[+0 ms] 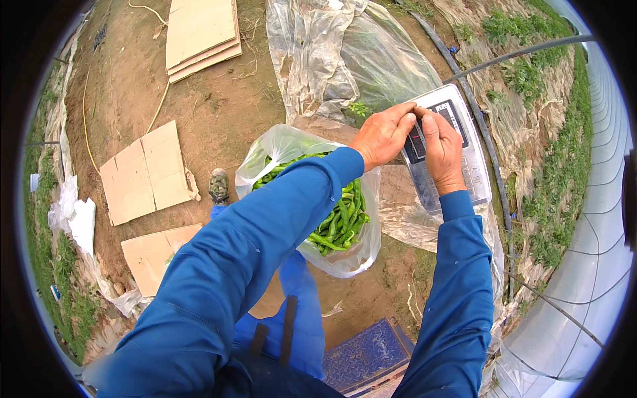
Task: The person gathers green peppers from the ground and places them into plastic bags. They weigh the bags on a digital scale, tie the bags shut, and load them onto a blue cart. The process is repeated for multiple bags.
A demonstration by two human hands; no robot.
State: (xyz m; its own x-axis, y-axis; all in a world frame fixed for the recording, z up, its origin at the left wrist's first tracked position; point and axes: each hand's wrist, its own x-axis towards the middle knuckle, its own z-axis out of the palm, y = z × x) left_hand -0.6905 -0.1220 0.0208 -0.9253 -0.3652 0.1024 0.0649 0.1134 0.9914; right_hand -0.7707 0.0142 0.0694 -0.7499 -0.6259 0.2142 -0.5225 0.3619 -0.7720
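My left hand [383,135] and my right hand [440,148] meet at the fingertips, cupped over the display of a silver digital scale indicator [450,94]. A lit red mark shows on the dark display between them. Both palms are hidden, so whether anything is inside them is unclear. Below the indicator's display is a keypad [470,174]. Under my left forearm stands an open clear plastic bag [356,266] filled with long green peppers [343,219]. Near my legs lies a blue diamond-plate metal platform [366,350].
Flattened cardboard sheets [142,174] and a cardboard stack [201,35] lie on bare soil to the left and far side. Crumpled plastic sheeting [318,54] spreads beyond the bag. A dark hose [480,119] and a metal pole [522,55] run along the right.
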